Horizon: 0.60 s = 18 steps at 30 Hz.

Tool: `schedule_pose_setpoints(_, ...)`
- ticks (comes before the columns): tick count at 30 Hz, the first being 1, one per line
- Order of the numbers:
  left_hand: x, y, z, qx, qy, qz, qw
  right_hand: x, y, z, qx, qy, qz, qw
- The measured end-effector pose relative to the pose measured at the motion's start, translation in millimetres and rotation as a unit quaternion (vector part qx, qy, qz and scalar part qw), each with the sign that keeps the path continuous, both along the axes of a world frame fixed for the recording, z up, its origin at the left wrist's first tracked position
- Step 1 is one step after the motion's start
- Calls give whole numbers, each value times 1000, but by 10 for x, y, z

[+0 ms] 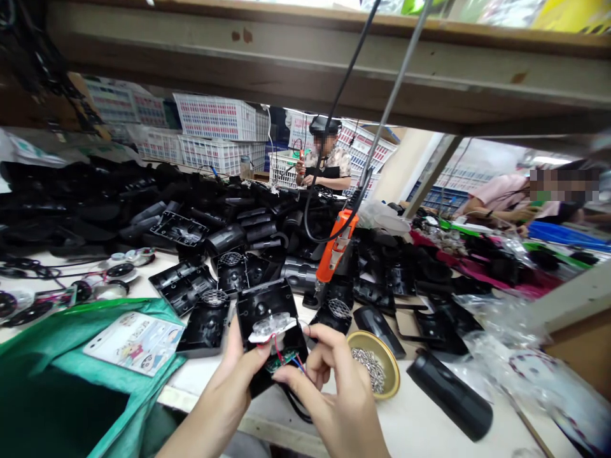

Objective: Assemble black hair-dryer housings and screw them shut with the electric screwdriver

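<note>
My left hand [228, 376] grips a black plastic housing [267, 298] from its left side, thumb across the front. Inside the housing sit a clear and white plastic part [273, 327] and a small green circuit board [280, 361] with red and blue wires. My right hand [340, 380] is closed at the lower right of the housing, its thumb on the board's edge beside the wires and its index finger bent near the housing's side. Part of that grip is hidden. A black cable hangs below. Right of it stands a bowl of small screws [395, 375].
An orange electric screwdriver [337, 245] hangs over the bench. Black housings [184, 286] pile up behind, with wired parts [119, 273] at left. A phone [133, 343] lies on green bags. A black curved cover [449, 394] lies right. Two people work beyond, under an overhead shelf [305, 63].
</note>
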State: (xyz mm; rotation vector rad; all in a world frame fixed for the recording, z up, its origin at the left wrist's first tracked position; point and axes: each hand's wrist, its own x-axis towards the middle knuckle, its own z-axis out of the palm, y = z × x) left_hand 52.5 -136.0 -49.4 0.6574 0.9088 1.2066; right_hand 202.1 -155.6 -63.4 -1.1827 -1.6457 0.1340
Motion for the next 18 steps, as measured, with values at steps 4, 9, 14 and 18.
schedule_pose_setpoints(4,18,21,-6,-24,-41,2,999,-68,-50,-185,19,69,18,997)
schedule_pose_setpoints(9,-9,-7,12,-18,-93,-2,995,-51,-61,-323,69,147,31,986)
schedule_pose_setpoints(14,6,-46,17,12,-39,-30,999,52,-30,-201,114,68,26,991)
schedule_pose_setpoints(18,22,-44,-99,32,12,-23,999,94,1,-48,92,-3,-13,996)
